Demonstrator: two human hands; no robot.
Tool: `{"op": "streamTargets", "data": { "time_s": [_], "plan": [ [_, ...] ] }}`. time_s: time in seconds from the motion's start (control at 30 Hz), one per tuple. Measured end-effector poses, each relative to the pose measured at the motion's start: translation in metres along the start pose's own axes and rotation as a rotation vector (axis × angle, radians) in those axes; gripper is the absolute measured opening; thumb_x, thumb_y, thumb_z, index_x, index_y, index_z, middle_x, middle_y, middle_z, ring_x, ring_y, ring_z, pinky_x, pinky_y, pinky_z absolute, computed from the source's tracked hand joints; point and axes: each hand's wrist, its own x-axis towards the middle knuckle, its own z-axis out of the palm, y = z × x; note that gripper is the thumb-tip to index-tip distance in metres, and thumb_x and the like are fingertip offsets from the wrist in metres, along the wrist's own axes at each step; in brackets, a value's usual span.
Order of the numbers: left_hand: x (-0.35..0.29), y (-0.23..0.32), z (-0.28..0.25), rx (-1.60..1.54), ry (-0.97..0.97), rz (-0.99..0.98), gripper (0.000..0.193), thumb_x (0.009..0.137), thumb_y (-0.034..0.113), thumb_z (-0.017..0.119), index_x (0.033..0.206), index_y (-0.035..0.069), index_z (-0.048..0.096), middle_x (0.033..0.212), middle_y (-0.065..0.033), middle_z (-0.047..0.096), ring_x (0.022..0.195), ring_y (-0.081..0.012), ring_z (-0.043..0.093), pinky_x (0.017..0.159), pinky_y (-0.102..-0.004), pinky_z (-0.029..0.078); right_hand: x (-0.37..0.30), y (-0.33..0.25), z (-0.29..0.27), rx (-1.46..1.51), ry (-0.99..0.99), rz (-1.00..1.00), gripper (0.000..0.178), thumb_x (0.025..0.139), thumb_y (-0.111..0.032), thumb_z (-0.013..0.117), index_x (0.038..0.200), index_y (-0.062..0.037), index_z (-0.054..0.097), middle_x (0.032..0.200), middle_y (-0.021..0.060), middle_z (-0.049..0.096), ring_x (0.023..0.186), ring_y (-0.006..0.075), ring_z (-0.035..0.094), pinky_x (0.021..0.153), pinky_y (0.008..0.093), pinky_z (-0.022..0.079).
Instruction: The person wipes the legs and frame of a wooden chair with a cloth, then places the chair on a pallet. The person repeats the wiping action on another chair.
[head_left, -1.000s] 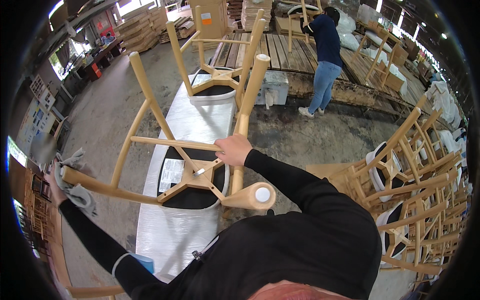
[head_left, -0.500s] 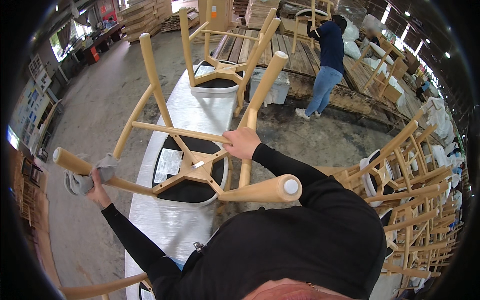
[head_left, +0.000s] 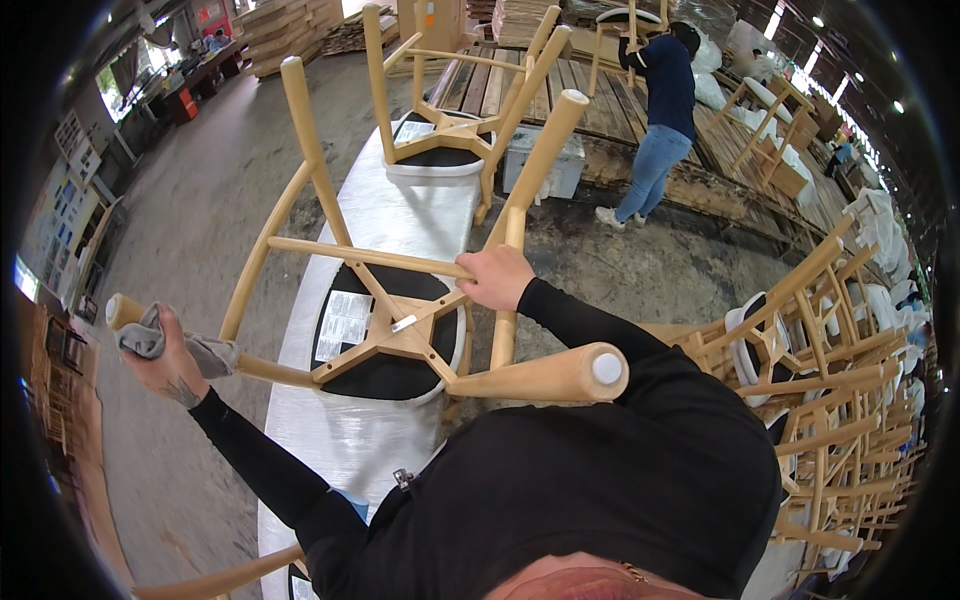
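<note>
An upside-down wooden chair (head_left: 540,373) rests with its seat on a plastic-wrapped bench, its pale legs pointing up and outward. My left hand (head_left: 165,368) is closed on a grey cloth (head_left: 212,354), which is wrapped around the near-left leg close to its tip. My right hand (head_left: 498,277) grips the right end of the chair's stretcher (head_left: 350,253), beside a right-hand leg. On the black seat underside (head_left: 385,381) there is a white label (head_left: 343,326), and a small white piece (head_left: 403,323) lies on the cross brace.
Another upturned chair (head_left: 435,170) stands farther along the wrapped bench (head_left: 345,440). Stacked wooden chairs (head_left: 820,400) crowd the right side. Beyond a grey box (head_left: 545,165), a person (head_left: 662,120) handles a chair by a plank platform (head_left: 590,85). Part of another chair (head_left: 220,577) shows at lower left.
My left hand has turned over on the leg, its back now showing, and the cloth has shifted with it. The right hand keeps its grip on the stretcher.
</note>
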Motion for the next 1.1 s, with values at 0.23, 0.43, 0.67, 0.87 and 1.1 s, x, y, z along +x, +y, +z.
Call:
{"op": "streamTargets", "data": {
  "time_s": [0.23, 0.43, 0.67, 0.87, 1.1],
  "plan": [
    [0.047, -0.057, -0.016, -0.484, -0.389, -0.098, 0.059, 0.074, 0.023, 0.081, 0.123, 0.0, 0.059, 0.109, -0.0074, 0.066, 0.096, -0.0225, 0.065, 0.088, -0.034, 0.05, 0.002, -0.005, -0.002, -0.022, -0.054, 0.005, 0.025, 0.084, -0.032, 0.063, 0.084, -0.0066, 0.064, 0.075, 0.0167, 0.067, 0.078, 0.0373, 0.067, 0.073, 0.0494, 0.051],
    [0.059, -0.085, -0.027, -0.959, -0.585, -0.204, 0.059, 0.074, 0.018, 0.077, 0.126, 0.001, 0.057, 0.106, -0.0063, 0.065, 0.092, -0.0198, 0.064, 0.085, -0.0334, 0.05, 0.001, -0.005, 0.002, -0.015, -0.028, -0.034, 0.024, 0.085, -0.031, 0.062, 0.088, -0.0069, 0.064, 0.075, 0.0161, 0.067, 0.077, 0.037, 0.067, 0.072, 0.0493, 0.052],
    [-0.021, -0.012, 0.028, 0.338, 0.281, 0.04, 0.062, 0.067, 0.03, 0.085, 0.114, 0.0, 0.059, 0.107, -0.0171, 0.065, 0.093, -0.0308, 0.065, 0.081, -0.0421, 0.053, 0.0, -0.001, 0.0, -0.057, -0.059, -0.006, 0.024, 0.085, -0.031, 0.062, 0.091, -0.0078, 0.064, 0.074, 0.0144, 0.066, 0.075, 0.0363, 0.066, 0.071, 0.0487, 0.051],
    [-0.031, -0.009, 0.041, 0.393, 0.254, -0.062, 0.059, 0.066, 0.025, 0.086, 0.111, -0.002, 0.06, 0.101, -0.0152, 0.068, 0.09, -0.0317, 0.067, 0.081, -0.0418, 0.054, -0.001, 0.009, 0.005, -0.057, -0.008, -0.021, 0.024, 0.086, -0.03, 0.062, 0.097, -0.0095, 0.065, 0.074, 0.0139, 0.066, 0.074, 0.0351, 0.065, 0.071, 0.0478, 0.05],
    [-0.004, -0.123, -0.013, -0.672, -0.262, -0.213, 0.055, 0.075, 0.001, 0.081, 0.122, -0.003, 0.054, 0.107, -0.0101, 0.065, 0.096, -0.0204, 0.065, 0.089, -0.0371, 0.052, 0.009, -0.003, 0.01, 0.033, -0.049, -0.02, 0.03, 0.085, -0.035, 0.064, 0.1, -0.0089, 0.065, 0.078, 0.0171, 0.067, 0.075, 0.0392, 0.065, 0.067, 0.049, 0.051]
  ]
}}
